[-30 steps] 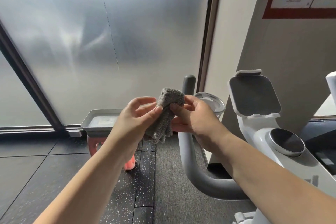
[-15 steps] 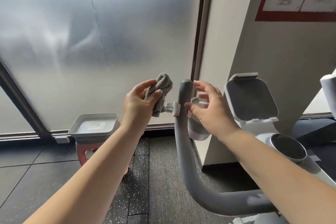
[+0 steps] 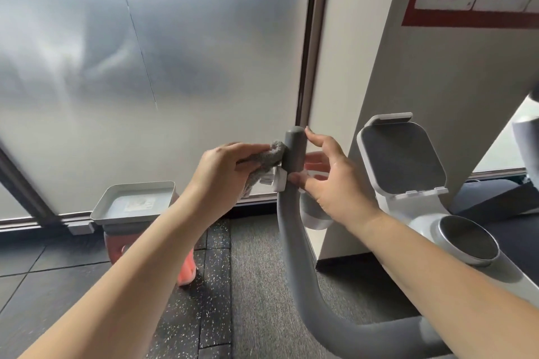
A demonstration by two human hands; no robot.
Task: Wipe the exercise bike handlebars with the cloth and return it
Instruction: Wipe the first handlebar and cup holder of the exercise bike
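Observation:
The grey left handlebar of the exercise bike rises upright in the middle of the view and curves down to the stem at the lower right. My left hand grips a bunched grey cloth and holds it against the left side of the handlebar near its top. My right hand is on the right side of the same bar, fingers spread and loosely curved around it, fingertips touching near the top end. A white clip sits on the bar under the cloth.
A grey tray rests on an orange stool to the left, by the frosted glass wall. The bike's white tablet holder and round knob are at the right. A white cup holder hangs behind the handlebar.
My left hand has carried the cloth rightward onto the handlebar's top section. My right hand let go of the cloth earlier and now reaches round the bar from the right.

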